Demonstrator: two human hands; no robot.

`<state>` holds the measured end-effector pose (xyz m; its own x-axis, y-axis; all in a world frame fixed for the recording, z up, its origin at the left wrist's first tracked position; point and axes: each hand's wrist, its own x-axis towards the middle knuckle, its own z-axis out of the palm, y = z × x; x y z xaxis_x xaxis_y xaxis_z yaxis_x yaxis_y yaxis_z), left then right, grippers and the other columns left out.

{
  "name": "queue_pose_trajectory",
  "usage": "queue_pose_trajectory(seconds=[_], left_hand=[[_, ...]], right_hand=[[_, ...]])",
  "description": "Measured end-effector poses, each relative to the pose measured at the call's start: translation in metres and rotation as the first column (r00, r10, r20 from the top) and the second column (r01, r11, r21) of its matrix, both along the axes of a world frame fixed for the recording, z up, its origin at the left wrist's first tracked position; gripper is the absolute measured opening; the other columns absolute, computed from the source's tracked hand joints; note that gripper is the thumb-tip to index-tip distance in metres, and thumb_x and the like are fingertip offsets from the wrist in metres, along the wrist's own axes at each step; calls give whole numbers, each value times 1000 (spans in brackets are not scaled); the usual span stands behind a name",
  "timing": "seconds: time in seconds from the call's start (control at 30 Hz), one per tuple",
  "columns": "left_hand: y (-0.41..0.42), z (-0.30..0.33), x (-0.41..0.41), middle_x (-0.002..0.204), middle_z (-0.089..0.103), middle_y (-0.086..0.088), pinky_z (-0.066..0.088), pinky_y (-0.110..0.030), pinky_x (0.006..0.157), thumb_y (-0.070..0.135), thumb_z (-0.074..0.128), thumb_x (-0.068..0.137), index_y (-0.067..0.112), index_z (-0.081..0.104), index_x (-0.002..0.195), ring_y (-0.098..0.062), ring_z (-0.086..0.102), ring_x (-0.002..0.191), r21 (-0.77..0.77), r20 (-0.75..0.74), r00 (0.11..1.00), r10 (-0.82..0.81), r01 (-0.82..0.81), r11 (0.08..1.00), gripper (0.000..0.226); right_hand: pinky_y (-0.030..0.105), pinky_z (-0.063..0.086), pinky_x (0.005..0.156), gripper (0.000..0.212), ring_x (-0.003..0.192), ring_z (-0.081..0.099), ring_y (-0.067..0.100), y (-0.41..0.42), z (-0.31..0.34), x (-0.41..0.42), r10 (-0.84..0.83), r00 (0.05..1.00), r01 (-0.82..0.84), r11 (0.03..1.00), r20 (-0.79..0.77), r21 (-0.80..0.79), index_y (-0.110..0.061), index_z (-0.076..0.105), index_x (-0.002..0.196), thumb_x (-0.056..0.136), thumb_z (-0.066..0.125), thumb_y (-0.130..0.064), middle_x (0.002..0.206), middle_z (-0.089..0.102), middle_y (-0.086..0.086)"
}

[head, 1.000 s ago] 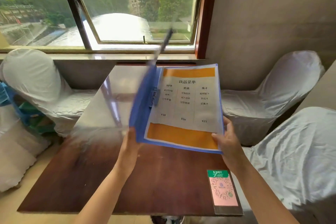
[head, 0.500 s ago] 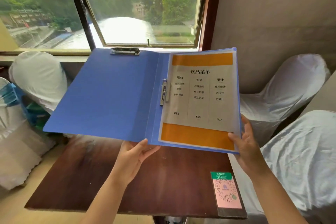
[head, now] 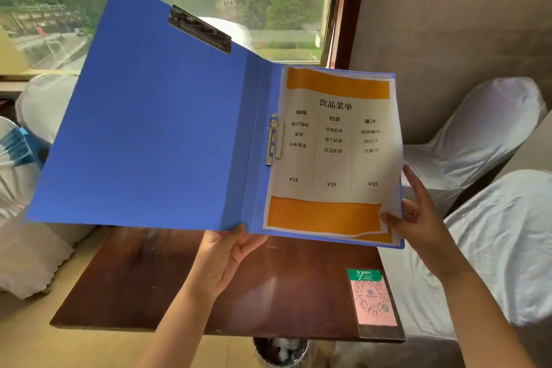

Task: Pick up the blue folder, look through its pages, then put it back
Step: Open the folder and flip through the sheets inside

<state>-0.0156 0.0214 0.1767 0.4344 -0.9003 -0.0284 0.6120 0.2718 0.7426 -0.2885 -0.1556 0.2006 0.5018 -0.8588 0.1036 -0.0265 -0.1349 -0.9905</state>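
Note:
The blue folder (head: pixel 155 134) is held open in the air above the dark wooden table (head: pixel 143 278). Its left cover is spread wide, with a metal clip (head: pixel 199 29) at its top edge. On the right side lies a white and orange menu page (head: pixel 331 155) under a side clamp (head: pixel 273 140). My left hand (head: pixel 224 260) supports the folder from below near the spine. My right hand (head: pixel 418 218) pinches the bottom right corner of the top page, which is lifted slightly off the pages beneath.
A pink and green QR code card (head: pixel 373 299) lies on the table's near right corner. White-covered chairs stand at the right (head: pixel 478 140), near right (head: pixel 507 242) and left (head: pixel 41 104). A bin (head: pixel 280 349) sits under the table. A window (head: pixel 268 15) is behind.
The folder's left cover swung fully open, and the folder rose and came closer. My right hand shifted from gripping the right edge to pinching the top page's corner.

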Motion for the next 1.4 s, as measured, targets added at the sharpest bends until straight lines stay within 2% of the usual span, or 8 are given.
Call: queue_pose_trajectory(seconds=[0.17, 0.3, 0.47, 0.57, 0.7, 0.83, 1.2, 1.4], left_hand=[[3, -7, -10, 101, 73, -12, 60, -39, 67, -5, 54, 78, 17, 50, 117, -33, 69, 95, -1, -42, 999, -8, 8, 1000, 45], [7, -14, -10, 103, 72, -13, 60, -38, 68, -4, 55, 79, 19, 47, 121, -32, 68, 96, 6, -45, 999, 0, 1, 1000, 48], [6, -20, -15, 104, 72, -13, 59, -38, 70, -1, 56, 80, 19, 48, 122, -31, 68, 98, 4, -52, 999, -2, 2, 1000, 48], [7, -19, -21, 103, 72, -15, 58, -38, 74, 1, 56, 82, 11, 54, 121, -30, 69, 93, -9, -1, 1000, -9, 9, 1000, 41], [11, -14, -27, 89, 70, -23, 58, -34, 71, 19, 74, 76, -8, 61, 101, -31, 70, 86, 49, 89, 995, -36, 31, 998, 39], [16, -15, -28, 102, 71, -19, 58, -37, 73, -4, 48, 86, 2, 56, 115, -32, 69, 93, -35, 1, 999, -50, 50, 998, 31], [26, -8, -36, 110, 71, -10, 56, -30, 76, 4, 49, 87, 22, 60, 122, -22, 67, 99, -87, 31, 996, -80, 82, 993, 41], [28, -12, -30, 108, 70, -16, 57, -37, 78, -2, 57, 82, 15, 62, 116, -30, 67, 99, -76, -4, 996, -93, 92, 993, 39]], right_hand=[[40, 48, 92, 80, 125, 43, 31, 12, 13, 17, -274, 929, 193, 932, -248, -307, -41, 35, 134, 72, 78, -16, 136, 44, 9], [60, 5, 110, 64, 143, 13, 30, 31, 25, 34, -617, 678, 166, 657, -399, -735, -26, 33, 141, 87, 44, -56, 154, 21, 17], [4, 44, 79, 59, 95, 57, -16, 87, 44, 79, -46, 980, -19, 947, -194, -319, -49, 49, 113, 69, 31, -84, 105, 64, -29], [34, 31, 110, 75, 137, 32, 15, 106, 38, 111, 55, 941, -192, 898, -333, -395, -34, 23, 141, 78, 34, -72, 148, 36, 5], [43, -3, 114, 68, 141, -21, 6, 124, 26, 136, 96, 955, -256, 747, -282, -613, -48, -7, 142, 86, 26, -67, 156, -19, -11], [36, 19, 113, 65, 138, -16, -6, 126, 27, 149, -50, 998, 64, 905, 43, -420, -56, -6, 138, 79, 13, -76, 156, -18, -16], [39, -20, 112, 57, 140, -24, 12, 125, 11, 153, -222, 782, -311, 671, -583, -673, -27, 13, 147, 95, 13, -50, 154, -6, -11], [44, 10, 117, 44, 140, 25, 12, 114, 30, 107, -126, 950, -118, 700, -285, -704, -24, 38, 138, 95, 37, -30, 149, 37, 1]])
